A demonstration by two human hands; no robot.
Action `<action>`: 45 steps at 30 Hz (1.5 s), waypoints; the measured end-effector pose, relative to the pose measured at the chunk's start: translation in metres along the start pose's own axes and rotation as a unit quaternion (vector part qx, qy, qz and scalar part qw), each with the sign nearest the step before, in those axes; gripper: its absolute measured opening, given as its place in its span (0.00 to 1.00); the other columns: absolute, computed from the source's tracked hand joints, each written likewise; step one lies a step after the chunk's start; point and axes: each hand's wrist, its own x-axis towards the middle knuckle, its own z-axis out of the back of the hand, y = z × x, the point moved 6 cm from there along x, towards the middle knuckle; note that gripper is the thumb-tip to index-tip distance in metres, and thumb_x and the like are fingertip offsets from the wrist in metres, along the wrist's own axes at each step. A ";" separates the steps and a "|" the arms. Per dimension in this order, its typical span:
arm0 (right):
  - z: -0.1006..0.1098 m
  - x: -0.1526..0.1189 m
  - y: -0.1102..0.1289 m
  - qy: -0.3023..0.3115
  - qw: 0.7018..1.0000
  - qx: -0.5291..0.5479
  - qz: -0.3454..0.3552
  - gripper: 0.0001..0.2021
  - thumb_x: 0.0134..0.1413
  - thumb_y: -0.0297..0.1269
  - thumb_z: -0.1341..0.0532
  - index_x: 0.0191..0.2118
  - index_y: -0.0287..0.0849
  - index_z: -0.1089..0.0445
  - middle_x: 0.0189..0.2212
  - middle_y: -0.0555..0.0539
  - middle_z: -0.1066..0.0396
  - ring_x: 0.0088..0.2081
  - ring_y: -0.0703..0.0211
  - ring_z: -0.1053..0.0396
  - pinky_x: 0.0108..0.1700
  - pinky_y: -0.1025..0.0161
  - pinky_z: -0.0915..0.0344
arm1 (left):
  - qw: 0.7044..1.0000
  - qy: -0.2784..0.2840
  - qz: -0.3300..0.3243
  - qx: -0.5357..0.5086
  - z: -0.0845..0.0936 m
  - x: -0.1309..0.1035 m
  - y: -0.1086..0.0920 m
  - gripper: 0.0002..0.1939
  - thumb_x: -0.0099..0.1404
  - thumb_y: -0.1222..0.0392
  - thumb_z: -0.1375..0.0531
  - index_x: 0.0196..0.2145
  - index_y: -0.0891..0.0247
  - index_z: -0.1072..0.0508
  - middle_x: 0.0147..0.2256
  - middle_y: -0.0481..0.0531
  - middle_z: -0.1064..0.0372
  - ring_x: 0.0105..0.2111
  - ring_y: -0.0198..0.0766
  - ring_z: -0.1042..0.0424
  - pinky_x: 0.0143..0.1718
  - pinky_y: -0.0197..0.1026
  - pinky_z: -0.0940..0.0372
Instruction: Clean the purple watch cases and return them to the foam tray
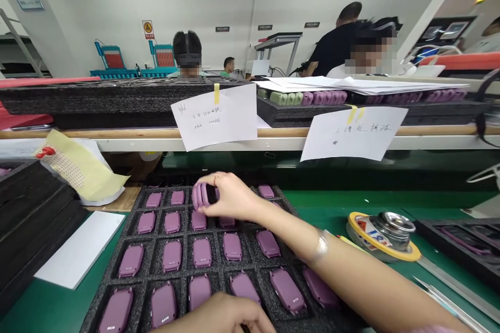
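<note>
My right hand (228,195) reaches over the far rows of a black foam tray (150,255). Its thumb and fingers are closed around a small stack of purple smartwatch cases (200,195), held on edge, with a dark face showing on the nearest one. Below the stack, more purple watch cases (202,252) lie back side up in the tray's compartments, one in each. At the bottom edge, over the tray's near row, my left hand (230,315) is bent and partly cut off by the frame. Its fingertips are hidden.
Left of the tray lie white paper (82,250) and stacked black foam trays (35,218). A tape roll with a metal cup (383,234) stands to the right, near tweezers (449,296). Across the back runs a shelf edge (277,143) with hanging notes. Several people are beyond it.
</note>
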 end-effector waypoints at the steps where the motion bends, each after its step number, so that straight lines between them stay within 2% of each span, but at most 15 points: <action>1: 0.003 -0.016 0.011 -0.017 0.999 0.027 0.014 0.28 0.46 0.42 0.27 0.54 0.42 0.27 0.52 0.45 0.23 0.54 0.50 0.27 0.58 0.58 0.32 | 0.999 -0.025 0.005 -0.039 0.002 -0.003 -0.005 0.16 0.60 0.51 0.34 0.41 0.64 0.21 0.32 0.49 0.25 0.19 0.23 0.41 0.21 0.28 0.48; 3: 0.011 -0.047 0.028 -0.047 0.996 0.069 0.032 0.27 0.42 0.39 0.26 0.52 0.45 0.26 0.50 0.46 0.22 0.51 0.50 0.25 0.55 0.57 0.31 | 0.984 -0.081 0.008 -0.156 0.006 -0.007 -0.010 0.23 0.61 0.42 0.36 0.41 0.66 0.23 0.33 0.52 0.24 0.19 0.25 0.38 0.20 0.29 0.46; 5: 0.018 -0.073 0.040 -0.085 0.985 0.136 0.058 0.27 0.40 0.34 0.25 0.51 0.47 0.26 0.48 0.47 0.21 0.49 0.50 0.24 0.54 0.57 0.30 | 0.948 -0.137 -0.013 -0.286 0.012 -0.009 -0.013 0.27 0.62 0.37 0.39 0.36 0.68 0.24 0.30 0.55 0.24 0.20 0.31 0.31 0.21 0.32 0.39; 7: 0.022 -0.093 0.046 -0.115 0.971 0.195 0.078 0.29 0.37 0.30 0.26 0.50 0.47 0.26 0.47 0.48 0.21 0.48 0.51 0.24 0.53 0.57 0.29 | 0.901 -0.188 -0.064 -0.387 0.019 -0.013 -0.019 0.27 0.65 0.37 0.42 0.37 0.69 0.23 0.31 0.58 0.23 0.27 0.37 0.25 0.30 0.37 0.31; 9: 0.021 -0.107 0.046 -0.133 0.963 0.222 0.081 0.30 0.36 0.28 0.26 0.50 0.47 0.26 0.47 0.47 0.21 0.49 0.51 0.24 0.54 0.57 0.29 | 0.875 -0.205 -0.113 -0.423 0.021 -0.020 -0.028 0.28 0.68 0.37 0.45 0.44 0.66 0.22 0.38 0.59 0.21 0.38 0.42 0.22 0.43 0.43 0.29; 11: 0.017 -0.118 0.046 -0.140 0.959 0.236 0.076 0.31 0.36 0.27 0.26 0.51 0.48 0.27 0.47 0.47 0.21 0.50 0.51 0.24 0.54 0.58 0.28 | 0.884 -0.189 -0.132 -0.406 0.016 -0.028 -0.037 0.31 0.67 0.33 0.45 0.51 0.63 0.24 0.43 0.60 0.21 0.45 0.47 0.23 0.52 0.49 0.32; 13: 0.012 -0.126 0.047 -0.132 0.953 0.262 0.074 0.32 0.38 0.27 0.27 0.54 0.49 0.29 0.49 0.48 0.22 0.50 0.52 0.23 0.54 0.59 0.27 | 0.898 -0.184 -0.137 -0.377 0.008 -0.036 -0.042 0.33 0.65 0.32 0.43 0.51 0.64 0.24 0.45 0.61 0.21 0.50 0.51 0.25 0.56 0.53 0.35; 16: 0.011 -0.135 0.052 -0.120 0.946 0.287 0.092 0.40 0.43 0.25 0.29 0.63 0.52 0.38 0.55 0.48 0.25 0.52 0.55 0.24 0.55 0.62 0.27 | 0.895 -0.222 -0.131 -0.363 0.001 -0.046 -0.040 0.32 0.65 0.35 0.40 0.56 0.62 0.26 0.50 0.61 0.23 0.54 0.52 0.28 0.60 0.56 0.39; 21: 0.016 -0.141 0.059 -0.118 0.945 0.275 0.135 0.45 0.48 0.27 0.28 0.68 0.57 0.46 0.58 0.49 0.28 0.56 0.57 0.27 0.60 0.63 0.31 | 0.903 -0.240 -0.127 -0.333 -0.002 -0.050 -0.043 0.33 0.64 0.34 0.40 0.59 0.57 0.29 0.55 0.58 0.27 0.57 0.53 0.31 0.62 0.57 0.41; 28: 0.007 -0.139 0.057 -0.079 0.917 0.380 0.098 0.55 0.47 0.22 0.30 0.73 0.58 0.61 0.58 0.46 0.28 0.55 0.55 0.25 0.45 0.68 0.22 | 0.916 -0.208 -0.115 -0.322 -0.003 -0.048 -0.047 0.37 0.62 0.32 0.41 0.60 0.59 0.30 0.51 0.60 0.24 0.52 0.55 0.26 0.57 0.59 0.35; 33: 0.009 -0.140 0.058 -0.091 0.916 0.377 0.101 0.58 0.45 0.20 0.30 0.73 0.60 0.65 0.57 0.48 0.27 0.55 0.55 0.25 0.45 0.69 0.22 | 0.914 -0.256 -0.115 -0.294 0.004 -0.052 -0.040 0.31 0.63 0.35 0.38 0.56 0.59 0.27 0.55 0.56 0.27 0.56 0.50 0.31 0.61 0.52 0.39; 36: 0.011 -0.140 0.059 -0.094 0.922 0.362 0.098 0.58 0.45 0.22 0.30 0.73 0.58 0.65 0.56 0.47 0.26 0.54 0.54 0.25 0.48 0.66 0.23 | 0.910 -0.258 -0.118 -0.302 0.006 -0.054 -0.046 0.27 0.63 0.37 0.37 0.50 0.60 0.23 0.47 0.54 0.24 0.52 0.47 0.29 0.57 0.47 0.36; 40: 0.010 -0.141 0.058 -0.098 0.929 0.345 0.092 0.58 0.45 0.23 0.30 0.73 0.58 0.65 0.55 0.49 0.25 0.52 0.56 0.24 0.50 0.66 0.25 | 0.911 -0.206 -0.102 -0.344 0.005 -0.050 -0.056 0.24 0.60 0.39 0.34 0.42 0.64 0.21 0.34 0.52 0.24 0.35 0.40 0.26 0.38 0.39 0.30; 42: 0.009 -0.140 0.059 -0.104 0.934 0.326 0.099 0.57 0.46 0.23 0.30 0.73 0.58 0.65 0.54 0.50 0.25 0.52 0.58 0.24 0.54 0.64 0.27 | 0.923 -0.206 -0.111 -0.306 0.008 -0.048 -0.059 0.25 0.57 0.38 0.32 0.35 0.66 0.21 0.27 0.50 0.27 0.28 0.34 0.30 0.30 0.34 0.33; 45: 0.004 -0.140 0.061 -0.087 0.944 0.298 0.116 0.57 0.48 0.23 0.32 0.73 0.58 0.68 0.55 0.49 0.25 0.54 0.56 0.26 0.59 0.58 0.31 | 0.941 -0.227 -0.153 -0.200 0.014 -0.046 -0.061 0.26 0.48 0.42 0.25 0.34 0.67 0.21 0.28 0.49 0.26 0.29 0.33 0.30 0.33 0.33 0.33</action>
